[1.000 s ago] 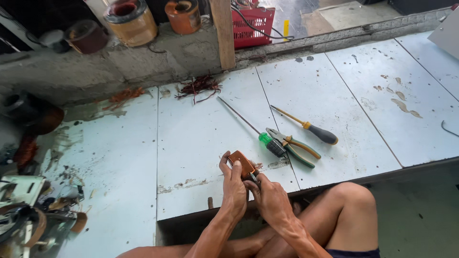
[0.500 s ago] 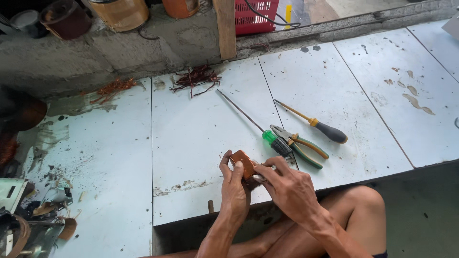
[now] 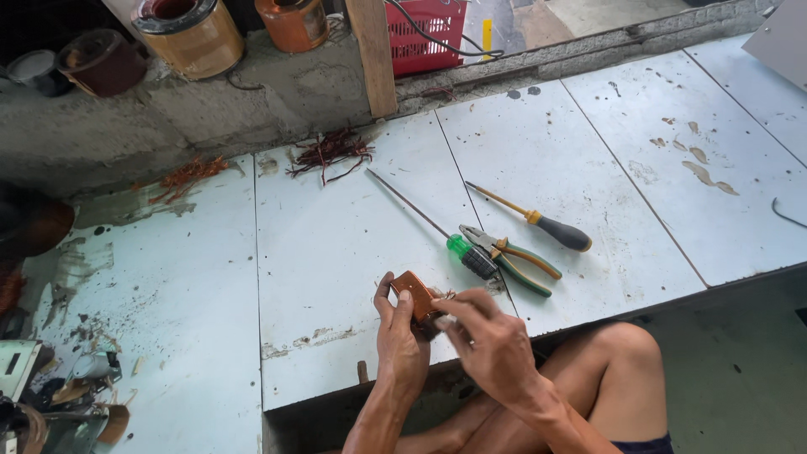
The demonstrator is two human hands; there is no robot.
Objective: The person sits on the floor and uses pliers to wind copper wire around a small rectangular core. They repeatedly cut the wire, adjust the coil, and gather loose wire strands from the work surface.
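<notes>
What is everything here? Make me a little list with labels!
left hand: left hand holds a small copper-coloured block
right hand: right hand, its fingers touching the block
tools nearby: long screwdriver with green handle, pliers, screwdriver with black handle
surface: pale worn panels
farther back: tangle of reddish wire scraps, red crate, two round cans

White panelled bench (image 3: 336, 252) carrying pliers (image 3: 513, 256); two screwdrivers (image 3: 538, 223) flanking pliers; wire scraps (image 3: 329, 153) lying beyond, near wall.
</notes>
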